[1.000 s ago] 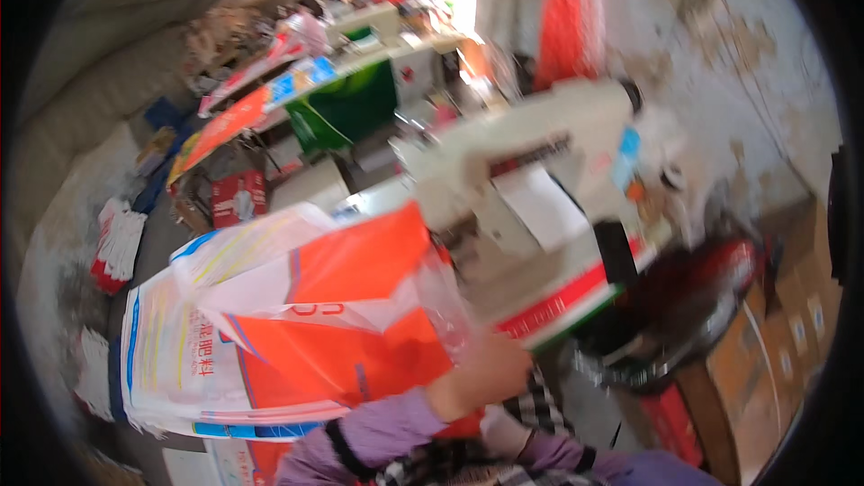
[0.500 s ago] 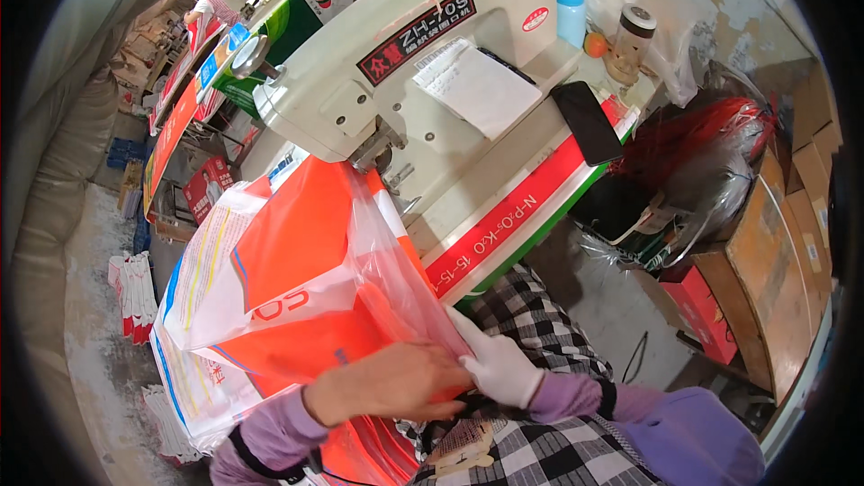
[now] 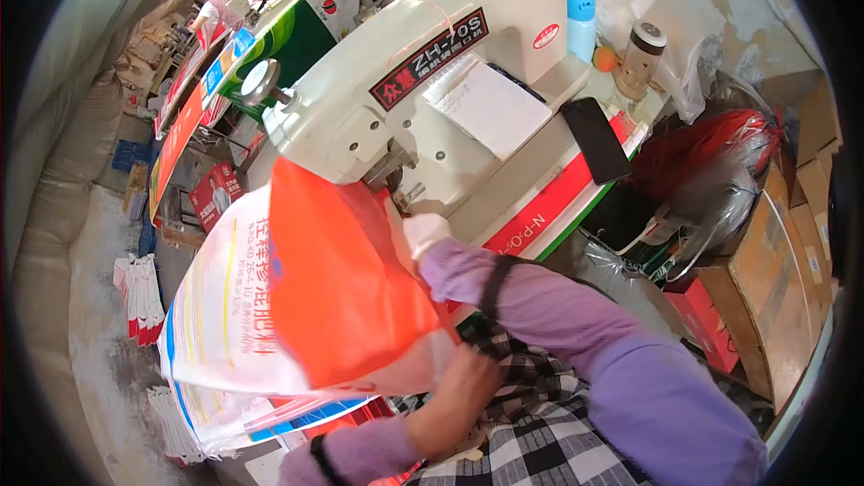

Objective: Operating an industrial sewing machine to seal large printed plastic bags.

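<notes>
At 6 o'clock, the bare left hand (image 3: 463,396) meets the lower border of an orange-and-white bag (image 3: 346,279), which spreads toward 8 o'clock; whether its blurred fingers pinch cannot be told. At centre, the gloved right hand (image 3: 425,232) lies by the bag's upper edge, fingertips hidden, so its grip is likewise uncertain. Beyond, toward 11 o'clock, stands a sewing machine (image 3: 423,22). The edge is probably best guided flat, without tugging, fingers clear of the mechanism.
</notes>
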### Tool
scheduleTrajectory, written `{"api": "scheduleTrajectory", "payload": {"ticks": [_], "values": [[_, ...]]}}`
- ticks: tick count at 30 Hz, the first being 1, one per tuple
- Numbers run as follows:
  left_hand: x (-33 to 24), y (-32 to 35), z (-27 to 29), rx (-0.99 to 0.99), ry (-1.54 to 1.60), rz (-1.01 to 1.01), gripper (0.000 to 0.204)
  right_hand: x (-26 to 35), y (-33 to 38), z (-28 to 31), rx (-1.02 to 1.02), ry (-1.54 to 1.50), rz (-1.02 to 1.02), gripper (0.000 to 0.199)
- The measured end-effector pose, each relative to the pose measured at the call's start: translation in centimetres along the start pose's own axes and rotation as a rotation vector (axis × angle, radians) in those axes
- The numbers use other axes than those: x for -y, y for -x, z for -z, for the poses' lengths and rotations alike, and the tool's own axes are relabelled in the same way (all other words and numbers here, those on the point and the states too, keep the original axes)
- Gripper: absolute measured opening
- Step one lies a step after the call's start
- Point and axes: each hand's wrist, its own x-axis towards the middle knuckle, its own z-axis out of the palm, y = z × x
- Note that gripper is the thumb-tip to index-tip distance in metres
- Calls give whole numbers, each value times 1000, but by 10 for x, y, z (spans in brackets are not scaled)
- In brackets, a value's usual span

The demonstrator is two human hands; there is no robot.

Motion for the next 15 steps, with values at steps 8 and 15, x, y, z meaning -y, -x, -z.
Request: {"api": "scheduleTrajectory", "payload": {"ticks": [8, 15], "values": [[159, 54, 83, 171, 571, -160, 29, 9, 85, 11, 4, -265, -132, 71], [38, 4, 64, 212, 576, -88, 11, 6, 164, -17, -91, -304, -49, 75]]}}
